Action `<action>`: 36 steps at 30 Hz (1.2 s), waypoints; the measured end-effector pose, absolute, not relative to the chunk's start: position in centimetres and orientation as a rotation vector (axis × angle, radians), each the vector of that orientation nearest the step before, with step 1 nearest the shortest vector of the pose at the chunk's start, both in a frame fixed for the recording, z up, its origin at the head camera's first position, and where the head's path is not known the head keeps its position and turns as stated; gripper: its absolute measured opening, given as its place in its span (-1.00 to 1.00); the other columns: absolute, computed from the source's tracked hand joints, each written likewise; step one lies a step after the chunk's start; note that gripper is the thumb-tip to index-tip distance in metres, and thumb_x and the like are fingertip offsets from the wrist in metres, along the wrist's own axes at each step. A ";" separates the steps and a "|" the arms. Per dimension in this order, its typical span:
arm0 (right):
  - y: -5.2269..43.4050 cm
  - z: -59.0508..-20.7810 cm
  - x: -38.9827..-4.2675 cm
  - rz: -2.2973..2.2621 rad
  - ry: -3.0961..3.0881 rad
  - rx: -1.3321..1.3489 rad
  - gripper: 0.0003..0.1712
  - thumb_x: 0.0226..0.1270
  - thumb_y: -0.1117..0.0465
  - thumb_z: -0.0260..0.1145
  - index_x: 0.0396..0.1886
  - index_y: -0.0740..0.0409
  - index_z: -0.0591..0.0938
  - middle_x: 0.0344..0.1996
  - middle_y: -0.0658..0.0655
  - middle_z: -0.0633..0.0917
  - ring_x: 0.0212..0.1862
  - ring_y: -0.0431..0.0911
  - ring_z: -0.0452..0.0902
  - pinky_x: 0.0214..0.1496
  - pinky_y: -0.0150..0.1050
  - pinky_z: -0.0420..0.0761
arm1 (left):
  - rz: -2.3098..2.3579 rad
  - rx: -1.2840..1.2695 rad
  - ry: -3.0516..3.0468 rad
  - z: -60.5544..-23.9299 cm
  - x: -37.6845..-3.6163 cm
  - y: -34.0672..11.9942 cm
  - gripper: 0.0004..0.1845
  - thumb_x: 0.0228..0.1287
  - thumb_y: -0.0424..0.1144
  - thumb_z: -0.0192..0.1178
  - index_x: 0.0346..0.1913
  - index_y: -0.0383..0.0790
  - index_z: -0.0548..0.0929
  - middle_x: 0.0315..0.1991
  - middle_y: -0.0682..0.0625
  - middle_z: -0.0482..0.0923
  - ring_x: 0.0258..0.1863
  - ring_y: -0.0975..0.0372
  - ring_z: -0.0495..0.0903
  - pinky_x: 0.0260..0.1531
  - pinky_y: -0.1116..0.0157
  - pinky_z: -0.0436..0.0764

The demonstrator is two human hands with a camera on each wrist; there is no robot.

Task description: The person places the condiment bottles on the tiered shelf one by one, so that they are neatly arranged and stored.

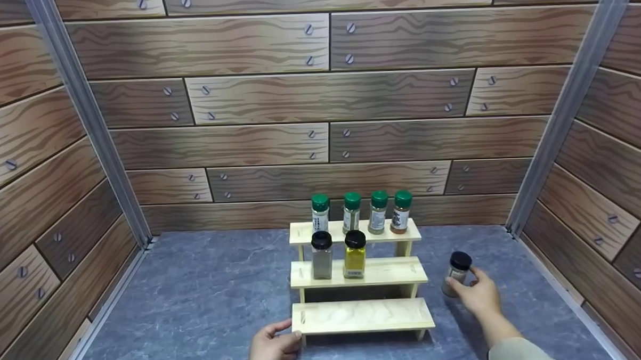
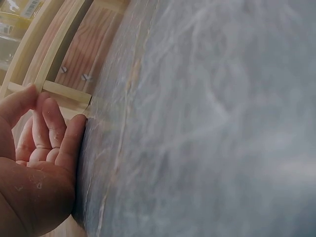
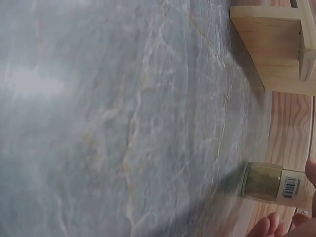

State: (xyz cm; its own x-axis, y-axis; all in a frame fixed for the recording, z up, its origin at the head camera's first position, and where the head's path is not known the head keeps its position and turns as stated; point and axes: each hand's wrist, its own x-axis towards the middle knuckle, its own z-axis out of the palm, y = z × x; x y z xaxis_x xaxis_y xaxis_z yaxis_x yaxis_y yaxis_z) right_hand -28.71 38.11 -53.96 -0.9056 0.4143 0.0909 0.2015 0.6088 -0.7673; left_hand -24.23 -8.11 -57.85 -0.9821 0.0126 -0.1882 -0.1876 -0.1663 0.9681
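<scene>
Six jars stood shelved on the rack [image 1: 359, 273]; right hand [image 1: 480, 296] grip clamped the seventh jar [image 1: 456, 274], unshelved on the tabletop [image 1: 197, 312]; left hand [image 1: 273, 348], fingers relaxed, braced the rack.

Worktop [image 1: 197, 312]: blue-grey, marbled with pale veins. Stepped rack [image 1: 362, 316]: pale, unpainted wood with faint grain. Top step: four jars [image 1: 361, 212] with green caps. Middle step: black-capped jar [image 1: 321, 255] with grey contents; black-capped jar [image 1: 354, 254] with yellow contents. Jar [image 1: 456, 274] off to the right: black cap, olive-green contents, white barcode label. Walls [image 1: 328, 94]: brown plank pattern with grey screw heads.
</scene>
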 end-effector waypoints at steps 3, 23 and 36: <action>37.9 -53.9 -29.0 1.178 -2.604 -0.478 -0.06 0.55 0.01 0.34 0.56 0.58 0.18 0.34 0.71 0.39 0.32 0.55 0.39 0.26 0.36 0.49 | 2.290 -0.203 1.943 -57.8 -24.3 -8.2 -0.43 0.22 -0.44 0.45 0.24 -0.66 0.55 -0.34 -0.24 0.79 -0.39 0.13 0.78 -0.43 0.20 0.75; 35.7 -52.1 -28.3 1.099 -2.329 -0.399 -0.35 0.50 0.11 0.42 0.28 0.57 0.52 0.07 0.56 0.55 0.13 0.43 0.49 0.18 0.29 0.45 | 2.315 -0.213 1.919 -58.0 -24.5 -8.1 -0.42 0.21 -0.47 0.46 0.24 -0.69 0.53 -0.35 -0.24 0.79 -0.41 0.15 0.77 -0.45 0.24 0.73; 30.1 -47.2 -28.4 0.995 -1.947 -0.026 -0.66 0.10 0.33 0.66 -0.24 0.44 0.71 -0.34 0.22 0.59 -0.37 -0.07 0.43 -0.29 -0.46 0.38 | 2.302 -0.246 1.924 -57.9 -24.5 -8.0 -0.42 0.20 -0.46 0.48 0.23 -0.67 0.55 -0.36 -0.24 0.79 -0.42 0.14 0.78 -0.44 0.22 0.75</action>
State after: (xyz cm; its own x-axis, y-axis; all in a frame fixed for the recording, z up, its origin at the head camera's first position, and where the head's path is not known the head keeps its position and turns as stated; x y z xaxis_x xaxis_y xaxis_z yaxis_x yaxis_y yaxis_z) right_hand -28.39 30.06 -47.24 -0.5774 0.3885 0.7181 -0.3545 0.6730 -0.6491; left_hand -24.45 -7.96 -57.94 -0.9781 -0.0041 -0.2083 -0.2042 -0.1777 0.9627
